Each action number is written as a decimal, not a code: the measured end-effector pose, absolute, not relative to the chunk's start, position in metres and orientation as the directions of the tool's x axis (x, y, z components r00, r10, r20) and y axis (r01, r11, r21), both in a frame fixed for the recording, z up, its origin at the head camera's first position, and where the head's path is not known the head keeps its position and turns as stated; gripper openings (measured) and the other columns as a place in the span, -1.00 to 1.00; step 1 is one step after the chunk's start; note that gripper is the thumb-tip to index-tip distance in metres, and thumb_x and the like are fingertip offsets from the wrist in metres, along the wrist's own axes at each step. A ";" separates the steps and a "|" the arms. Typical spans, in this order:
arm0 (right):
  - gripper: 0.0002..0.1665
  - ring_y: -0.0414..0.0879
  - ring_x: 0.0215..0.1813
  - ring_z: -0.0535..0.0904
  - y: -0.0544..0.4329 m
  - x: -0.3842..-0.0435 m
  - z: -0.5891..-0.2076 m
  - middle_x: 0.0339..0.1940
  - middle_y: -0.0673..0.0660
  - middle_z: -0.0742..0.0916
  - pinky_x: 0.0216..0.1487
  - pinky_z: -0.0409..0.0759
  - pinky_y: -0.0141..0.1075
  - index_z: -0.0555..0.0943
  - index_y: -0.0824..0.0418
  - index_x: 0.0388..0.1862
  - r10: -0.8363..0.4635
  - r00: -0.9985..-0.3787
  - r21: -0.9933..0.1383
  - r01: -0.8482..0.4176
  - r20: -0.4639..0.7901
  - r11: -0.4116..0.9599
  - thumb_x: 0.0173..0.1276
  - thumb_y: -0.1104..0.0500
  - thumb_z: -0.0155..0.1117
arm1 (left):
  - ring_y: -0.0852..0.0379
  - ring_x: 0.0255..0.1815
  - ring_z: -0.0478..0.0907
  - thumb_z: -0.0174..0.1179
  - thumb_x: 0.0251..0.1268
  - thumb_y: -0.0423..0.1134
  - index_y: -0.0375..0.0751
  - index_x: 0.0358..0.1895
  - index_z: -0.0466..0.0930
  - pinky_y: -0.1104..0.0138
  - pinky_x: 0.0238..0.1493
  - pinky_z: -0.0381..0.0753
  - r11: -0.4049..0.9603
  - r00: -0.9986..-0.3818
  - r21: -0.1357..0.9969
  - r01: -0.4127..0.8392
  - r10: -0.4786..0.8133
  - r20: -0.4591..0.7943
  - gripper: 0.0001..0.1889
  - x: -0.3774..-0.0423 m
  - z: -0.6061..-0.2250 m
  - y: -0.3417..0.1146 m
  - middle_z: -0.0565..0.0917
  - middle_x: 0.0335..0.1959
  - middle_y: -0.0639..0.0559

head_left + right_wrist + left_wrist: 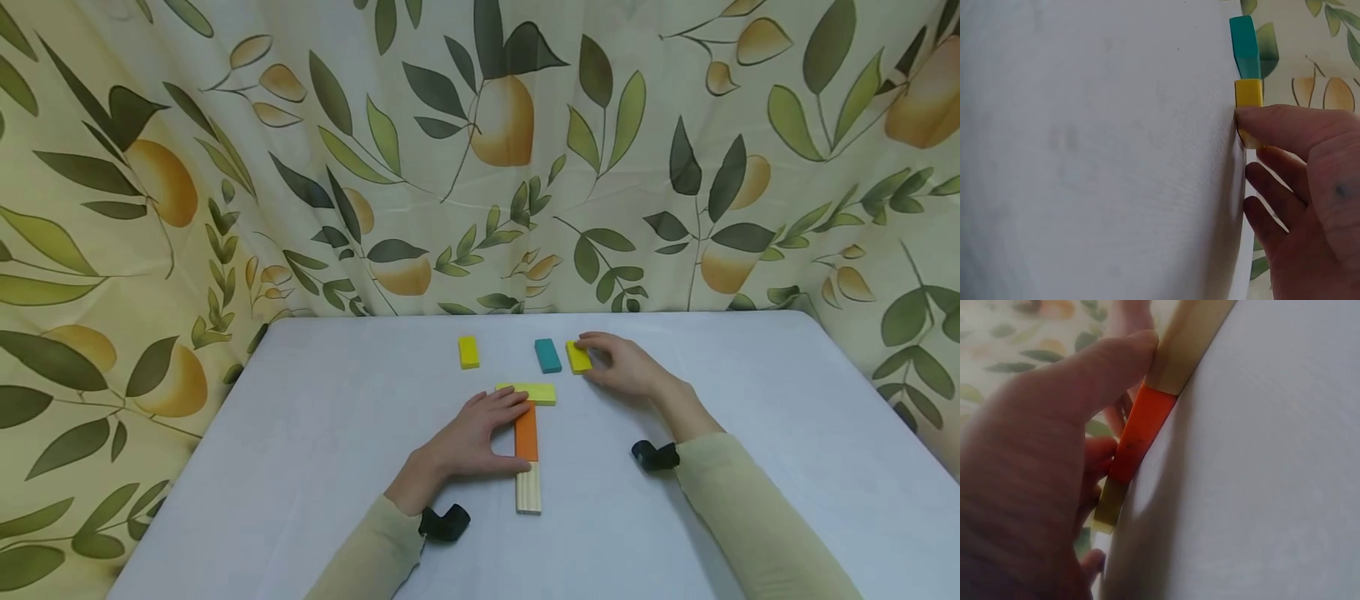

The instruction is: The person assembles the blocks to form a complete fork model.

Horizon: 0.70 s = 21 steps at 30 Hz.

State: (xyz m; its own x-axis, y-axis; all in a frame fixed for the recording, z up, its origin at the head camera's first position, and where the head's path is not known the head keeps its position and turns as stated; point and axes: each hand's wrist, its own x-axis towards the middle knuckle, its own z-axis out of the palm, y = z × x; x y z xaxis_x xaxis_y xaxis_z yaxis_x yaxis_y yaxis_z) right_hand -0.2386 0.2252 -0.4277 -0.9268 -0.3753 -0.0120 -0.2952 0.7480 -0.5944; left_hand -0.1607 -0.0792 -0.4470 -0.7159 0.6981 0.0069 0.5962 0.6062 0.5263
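A yellow-green block (542, 395) lies crosswise at the far end of an orange block (527, 437), and a plain wooden block (528, 493) continues the line toward me, forming a T. My left hand (468, 437) rests over it from the left, fingers extended onto the yellow-green and orange blocks, thumb touching the wooden block (1186, 347). Farther back on the right, my right hand (626, 364) pinches a yellow block (577, 357) between thumb and fingers. In the right wrist view, the thumb lies against that yellow block (1249, 94). A teal block (548, 356) lies just left of it.
Another yellow block (468, 352) lies at the back, left of the teal one. All the blocks are on a white table (300, 467), whose back edge meets a curtain (450, 208) printed with fruit and leaves. Black straps (445, 523) sit on both wrists.
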 end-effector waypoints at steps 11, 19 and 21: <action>-0.38 0.32 0.49 0.25 0.225 -0.242 -0.431 0.45 0.34 0.46 0.47 0.16 0.19 0.51 0.37 0.35 -0.391 -0.920 -0.585 -0.320 0.006 0.745 0.31 0.32 0.36 | 0.18 0.61 -0.06 0.32 0.22 0.26 0.04 0.55 0.30 0.07 0.57 -0.11 0.598 -0.715 0.534 0.597 0.699 0.016 -0.14 -0.160 -0.449 -0.079 0.21 0.58 0.18; -0.38 0.30 0.46 0.30 0.220 -0.240 -0.428 0.41 0.31 0.50 0.46 0.18 0.21 0.53 0.36 0.34 -0.392 -0.920 -0.616 -0.309 0.001 0.724 0.31 0.26 0.42 | 0.17 0.61 -0.06 0.31 0.22 0.27 0.04 0.54 0.31 0.06 0.57 -0.10 0.597 -0.713 0.531 0.601 0.701 0.019 -0.15 -0.160 -0.450 -0.079 0.21 0.58 0.18; -0.39 0.30 0.45 0.32 0.219 -0.240 -0.427 0.40 0.31 0.51 0.45 0.20 0.20 0.54 0.36 0.33 -0.399 -0.917 -0.618 -0.316 0.004 0.719 0.30 0.27 0.43 | 0.18 0.61 -0.06 0.31 0.22 0.26 0.04 0.54 0.31 0.05 0.57 -0.10 0.596 -0.713 0.533 0.601 0.701 0.020 -0.15 -0.160 -0.450 -0.080 0.21 0.58 0.18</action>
State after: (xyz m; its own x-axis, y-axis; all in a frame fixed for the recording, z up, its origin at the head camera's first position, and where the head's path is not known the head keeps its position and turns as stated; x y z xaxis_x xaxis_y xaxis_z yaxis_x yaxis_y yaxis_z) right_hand -0.2395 0.2187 -0.4269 -0.9168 -0.3994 0.0041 -0.3161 0.7194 -0.6185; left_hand -0.1605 -0.0796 -0.4502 -0.7129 0.7010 0.0203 0.6010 0.5958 0.5327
